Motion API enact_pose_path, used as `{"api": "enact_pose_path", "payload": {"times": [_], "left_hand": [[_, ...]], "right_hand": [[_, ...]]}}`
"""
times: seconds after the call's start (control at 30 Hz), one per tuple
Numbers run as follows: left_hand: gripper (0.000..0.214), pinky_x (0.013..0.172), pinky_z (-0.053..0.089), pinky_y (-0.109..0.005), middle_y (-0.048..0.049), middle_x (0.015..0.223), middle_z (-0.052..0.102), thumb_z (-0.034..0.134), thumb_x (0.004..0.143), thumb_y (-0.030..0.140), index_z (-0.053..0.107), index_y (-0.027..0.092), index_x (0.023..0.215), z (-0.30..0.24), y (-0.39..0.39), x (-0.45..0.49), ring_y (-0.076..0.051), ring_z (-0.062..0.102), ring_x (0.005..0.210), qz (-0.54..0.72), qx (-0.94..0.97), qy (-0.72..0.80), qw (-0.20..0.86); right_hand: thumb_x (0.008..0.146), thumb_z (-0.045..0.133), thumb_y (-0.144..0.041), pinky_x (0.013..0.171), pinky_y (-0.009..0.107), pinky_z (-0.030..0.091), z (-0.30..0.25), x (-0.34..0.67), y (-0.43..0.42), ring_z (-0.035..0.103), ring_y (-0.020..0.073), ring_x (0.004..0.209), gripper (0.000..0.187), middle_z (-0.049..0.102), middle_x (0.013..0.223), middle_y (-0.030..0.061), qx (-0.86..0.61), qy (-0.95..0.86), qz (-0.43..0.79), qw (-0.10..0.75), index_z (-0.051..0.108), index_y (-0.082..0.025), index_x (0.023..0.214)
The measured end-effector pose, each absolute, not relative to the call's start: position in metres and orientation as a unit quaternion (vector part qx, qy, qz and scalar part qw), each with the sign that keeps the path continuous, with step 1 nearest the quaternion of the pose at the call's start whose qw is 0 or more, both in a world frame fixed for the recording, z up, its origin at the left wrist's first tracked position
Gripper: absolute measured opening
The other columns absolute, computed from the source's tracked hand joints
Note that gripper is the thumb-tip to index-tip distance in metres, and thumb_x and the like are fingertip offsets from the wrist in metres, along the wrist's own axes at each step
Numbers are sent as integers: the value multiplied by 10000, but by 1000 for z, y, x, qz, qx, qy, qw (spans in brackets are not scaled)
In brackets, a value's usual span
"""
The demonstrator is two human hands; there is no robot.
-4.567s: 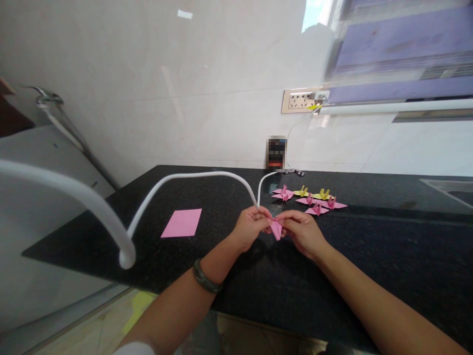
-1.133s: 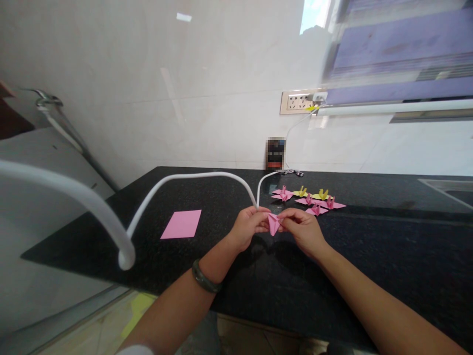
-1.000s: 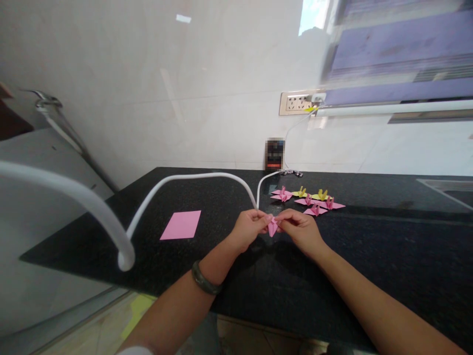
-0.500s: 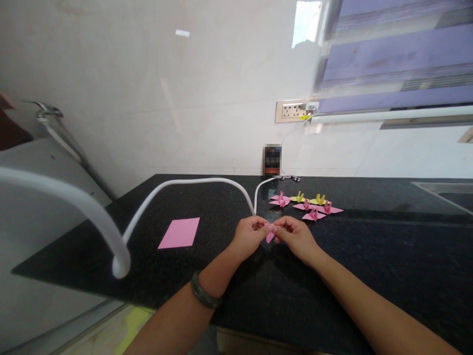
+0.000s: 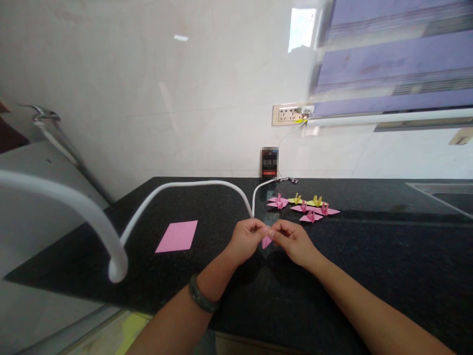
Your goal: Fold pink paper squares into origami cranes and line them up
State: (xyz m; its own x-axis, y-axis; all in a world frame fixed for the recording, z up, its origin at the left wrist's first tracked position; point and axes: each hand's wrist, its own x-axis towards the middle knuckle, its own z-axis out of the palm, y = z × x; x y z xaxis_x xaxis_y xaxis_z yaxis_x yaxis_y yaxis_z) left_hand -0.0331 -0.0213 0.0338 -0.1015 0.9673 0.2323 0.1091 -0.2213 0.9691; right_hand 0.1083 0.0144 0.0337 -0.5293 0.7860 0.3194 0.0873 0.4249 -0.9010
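Between my two hands is a small folded piece of pink origami paper (image 5: 266,242), its pointed lower end showing below the thumbs. My left hand (image 5: 247,240) pinches it from the left, a dark bangle on that wrist. From the right, my right hand (image 5: 294,240) grips it with thumb and fingers, the thumbs close together at its top. The fingers hide most of the folded paper. Beyond my right hand stand several folded paper cranes, among them a pink crane (image 5: 311,217) and a yellow crane (image 5: 317,201). A flat pink paper sheet (image 5: 177,236) lies to the left.
A thick white bent tube (image 5: 192,184) arches over the left of the black countertop (image 5: 121,305). A phone (image 5: 269,163) leans on the wall below a power socket (image 5: 287,115). A sink edge (image 5: 424,192) shows at far right, a tap (image 5: 45,115) at far left.
The view has shifted slightly. Both hands keep hold of the folded pink paper, with the right thumb and fingers a little changed in position on it.
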Motion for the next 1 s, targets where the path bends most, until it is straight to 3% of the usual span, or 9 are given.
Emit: {"api": "enact_pose_path", "payload": {"times": [0.1,0.3,0.43,0.5,0.6,0.73,0.87,1.0], "left_hand": [[180,526,369,-190,-6,582,546,573,640,289,567,109,637,35,-22,-32,-72,476,531,576,531,473,403],[321,542,407,-214,-66,691,601,575,645,333,550,106,870,34,-22,-30,-104,549,574,515,499,466,518],[300,502,412,-208,-66,667,595,576,639,335,575,93,815,33,-20,-31,-82,513,505,514,502,496,488],[283,502,413,-202,-57,662,592,588,626,322,587,97,797,32,-18,-32,-79,506,511,525,502,505,466],[264,483,406,-191,-28,625,573,599,614,294,580,110,803,32,-15,-34,-71,493,491,553,469,522,449],[263,471,399,-184,11,535,513,575,643,300,550,110,824,32,-14,-36,-57,469,455,593,424,496,472],[296,483,401,-183,0,579,525,561,659,329,539,109,856,32,-15,-36,-50,470,470,601,424,459,499],[333,480,404,-189,-17,599,548,565,651,342,543,103,882,30,-14,-37,-58,483,473,589,426,476,495]], "right_hand": [[702,514,-318,471,210,346,33,107,14,430,88,488,185,484,529,-19,-300,-730,460,406,527,-154,618],[695,510,-386,449,213,373,24,106,24,448,86,471,243,522,594,5,-347,-639,506,464,536,-145,709],[673,544,-364,460,209,390,25,106,25,480,95,525,303,547,692,8,-337,-649,500,464,512,-176,908],[655,563,-349,474,209,397,27,106,24,497,109,572,303,555,710,12,-342,-664,474,466,518,-182,904],[684,522,-333,482,215,401,29,106,23,499,105,545,250,546,653,1,-343,-665,486,451,535,-175,877],[692,500,-268,511,222,420,30,105,20,517,91,500,324,519,571,-41,-307,-646,564,413,474,-182,1004],[666,526,-248,539,232,439,26,102,17,552,95,519,279,558,609,-32,-292,-634,600,391,465,-174,929],[685,511,-306,484,219,420,22,101,18,553,110,480,231,520,506,-49,-315,-643,573,399,468,-169,866]]}}
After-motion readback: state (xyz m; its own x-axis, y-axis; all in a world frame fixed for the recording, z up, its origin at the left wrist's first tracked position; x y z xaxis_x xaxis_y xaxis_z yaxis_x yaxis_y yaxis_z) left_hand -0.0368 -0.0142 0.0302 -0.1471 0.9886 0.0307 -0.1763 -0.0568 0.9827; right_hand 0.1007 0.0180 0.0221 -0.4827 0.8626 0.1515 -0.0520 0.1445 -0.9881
